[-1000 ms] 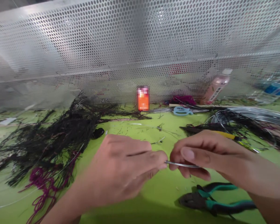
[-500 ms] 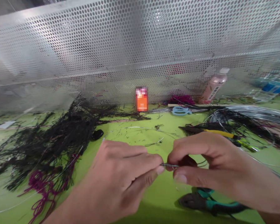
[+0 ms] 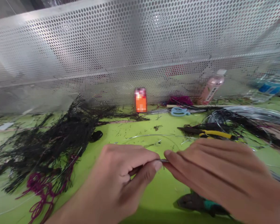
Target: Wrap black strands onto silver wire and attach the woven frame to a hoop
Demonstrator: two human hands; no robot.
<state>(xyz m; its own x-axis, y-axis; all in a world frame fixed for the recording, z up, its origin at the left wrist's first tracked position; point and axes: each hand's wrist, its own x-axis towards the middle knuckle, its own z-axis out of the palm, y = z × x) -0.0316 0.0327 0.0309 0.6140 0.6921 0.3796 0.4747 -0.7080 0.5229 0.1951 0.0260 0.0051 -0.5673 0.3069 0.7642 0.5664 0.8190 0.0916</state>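
**Slender dark strand between the left hand and right hand**

The strand, thin and rod-like, bridges the narrow gap between the two hands, above the smooth, bright green worktop. The left hand pinches it between thumb and curled index finger. The right hand lies back uppermost, its fingers straight and close together, their tips meeting the strand; its thumb is hidden, so whether it pinches cannot be told.

Beneath the right hand, partly covered, lie dark-headed pliers with a green grip. Beyond it rest pliers with smooth yellow handles, near a loose coil of glossy, silvery wire mixed with black fibres. A single pale filament forms a shallow arc beyond the hands.

At left spreads a feathery, matted heap of black fibres, with looped magenta yarn at its near edge and a rounded, shiny black object beside it. Scissors with light blue handles lie toward the rear, where a perforated metal panel rises, its round holes closely spaced.
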